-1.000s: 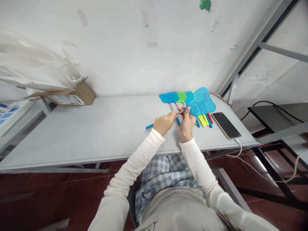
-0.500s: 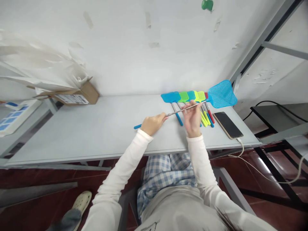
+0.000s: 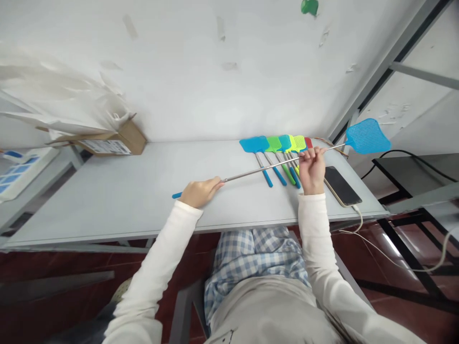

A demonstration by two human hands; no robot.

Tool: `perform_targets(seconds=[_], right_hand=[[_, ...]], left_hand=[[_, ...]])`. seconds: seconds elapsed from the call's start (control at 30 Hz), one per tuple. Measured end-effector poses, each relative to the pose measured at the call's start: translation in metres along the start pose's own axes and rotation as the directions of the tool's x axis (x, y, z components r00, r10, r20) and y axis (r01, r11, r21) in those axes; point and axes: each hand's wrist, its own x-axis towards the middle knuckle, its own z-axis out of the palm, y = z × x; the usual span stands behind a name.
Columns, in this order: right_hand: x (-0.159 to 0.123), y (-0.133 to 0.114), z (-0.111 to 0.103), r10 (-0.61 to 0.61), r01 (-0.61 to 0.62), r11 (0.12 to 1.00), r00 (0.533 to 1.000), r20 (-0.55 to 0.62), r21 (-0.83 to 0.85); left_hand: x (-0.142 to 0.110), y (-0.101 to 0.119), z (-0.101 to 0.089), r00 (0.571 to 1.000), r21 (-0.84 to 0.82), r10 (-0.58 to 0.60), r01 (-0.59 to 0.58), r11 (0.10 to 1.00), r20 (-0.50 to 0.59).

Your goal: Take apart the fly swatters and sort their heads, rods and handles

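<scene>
I'm watching the left hand (image 3: 199, 192) gripping the blue handle of a long-shafted fly swatter (image 3: 258, 172), its fingers (image 3: 211, 184) curled together where the handle meets the metal shaft. The right hand (image 3: 311, 169) is clamping its fingers (image 3: 311, 155) around the shaft above the counter (image 3: 107, 200). The swatter's blue mesh head (image 3: 366, 137) is reaching out beyond the counter's back right corner. Along the counter's back edge, a row of shorter swatters (image 3: 276, 144) is lying side by side. A black smartphone (image 3: 341, 186) is lying at the counter's right end, and a cardboard box (image 3: 124, 139) is sitting at its back left.
</scene>
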Motion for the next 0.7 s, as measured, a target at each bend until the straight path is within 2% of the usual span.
perform_targets(seconds=[0.1,0.17,0.27,0.4,0.47,0.53,0.6,0.7], right_hand=[[0.001,0.000,-0.003,0.096,-0.096,0.995,0.995,0.032,0.012],[0.011,-0.005,-0.009,0.106,-0.108,0.992,0.994,0.030,0.059],[0.035,-0.015,-0.019,0.013,-0.010,0.999,0.999,-0.049,0.053],[0.061,-0.020,-0.019,-0.127,0.116,0.985,0.989,-0.080,-0.126],[0.061,-0.015,-0.010,-0.190,0.173,0.969,0.978,-0.084,-0.178],[0.047,-0.001,0.004,-0.212,0.194,0.957,0.975,-0.062,-0.217],[0.018,0.023,0.021,-0.180,0.176,0.952,0.984,0.007,-0.251],[-0.042,0.063,0.047,-0.116,0.140,0.957,0.987,0.110,-0.253]], left_hand=[[-0.008,-0.016,0.002,0.999,-0.012,-0.023,0.023,1.000,-0.029],[-0.013,-0.029,0.001,0.998,-0.015,-0.038,0.037,0.999,-0.044],[-0.020,-0.047,-0.001,0.996,-0.018,-0.070,0.069,0.997,-0.049],[-0.022,-0.054,-0.001,0.992,-0.012,-0.124,0.123,0.992,-0.025],[-0.017,-0.045,-0.002,0.990,-0.001,-0.140,0.140,0.990,0.008],[-0.006,-0.026,-0.002,0.993,-0.014,-0.116,0.117,0.993,0.034],[0.008,0.000,-0.004,0.997,-0.065,-0.068,0.070,0.995,0.041],[0.031,0.043,-0.008,1.000,-0.200,-0.025,0.027,0.980,0.011]])
